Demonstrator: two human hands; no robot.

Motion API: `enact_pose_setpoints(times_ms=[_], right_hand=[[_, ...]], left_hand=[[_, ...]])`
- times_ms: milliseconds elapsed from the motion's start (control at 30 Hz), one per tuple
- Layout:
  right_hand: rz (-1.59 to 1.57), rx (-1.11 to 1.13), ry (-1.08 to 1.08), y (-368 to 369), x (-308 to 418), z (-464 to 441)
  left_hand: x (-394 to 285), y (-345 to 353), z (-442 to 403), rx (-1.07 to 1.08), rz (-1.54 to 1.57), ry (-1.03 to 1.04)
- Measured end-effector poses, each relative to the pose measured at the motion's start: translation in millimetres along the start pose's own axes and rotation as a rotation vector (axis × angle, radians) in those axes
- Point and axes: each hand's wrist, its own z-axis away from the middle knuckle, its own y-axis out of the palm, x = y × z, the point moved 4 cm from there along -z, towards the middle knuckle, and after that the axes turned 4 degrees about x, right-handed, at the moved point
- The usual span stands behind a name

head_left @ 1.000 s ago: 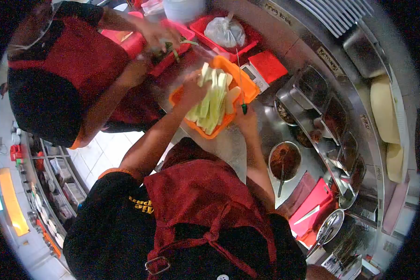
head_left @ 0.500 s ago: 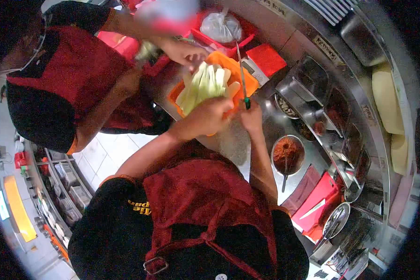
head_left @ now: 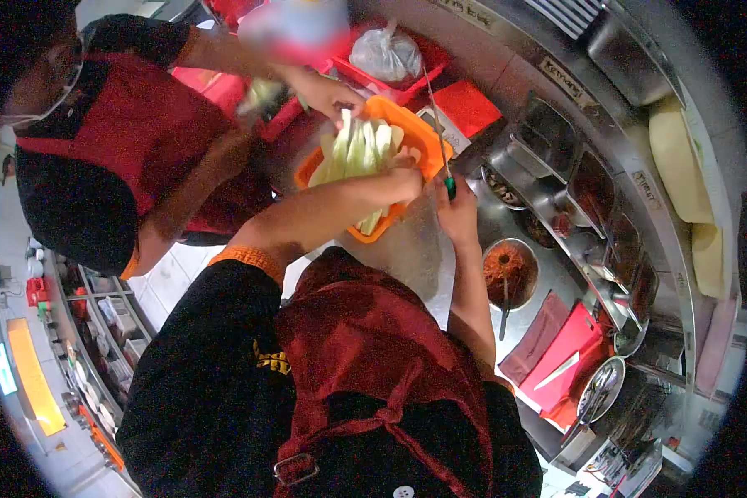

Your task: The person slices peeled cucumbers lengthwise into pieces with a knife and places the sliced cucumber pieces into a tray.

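An orange basket [head_left: 430, 148] on the steel counter holds long pale green vegetable strips [head_left: 353, 153]. My left hand [head_left: 402, 181] reaches over the basket's right side, its fingers bent at the strips; whether it grips one is not clear. Beside the basket's right edge, my right hand [head_left: 456, 212] is closed around the green handle of a knife [head_left: 436, 112], whose long blade points up and away. A co-worker's hand [head_left: 332, 93] touches the far left edge of the basket area, near the strip ends.
Behind the basket are a red tray [head_left: 440, 56] with a filled plastic bag [head_left: 386, 55], and a scale with a red top [head_left: 469, 108]. To the right stand a bowl of red paste [head_left: 509, 270], metal containers [head_left: 548, 137] and a red board [head_left: 560, 365] with another knife. The co-worker [head_left: 124, 141] stands at left.
My left hand has gone from the strips' left side across to the basket's right side. The co-worker's hand has come over to the basket. My right hand keeps the knife.
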Motion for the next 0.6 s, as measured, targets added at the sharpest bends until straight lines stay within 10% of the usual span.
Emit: enact_pose_setpoints(times_ms=[300, 600], right_hand=[[-0.149, 0.028, 0.148, 15, -45, 11], [-0.336, -0.080, 0.151, 30, -24, 0]], left_hand=[[39, -50, 20, -0.012, 0.284, 0.123], [81, -88, 89, -0.963, 0.945, -0.309]])
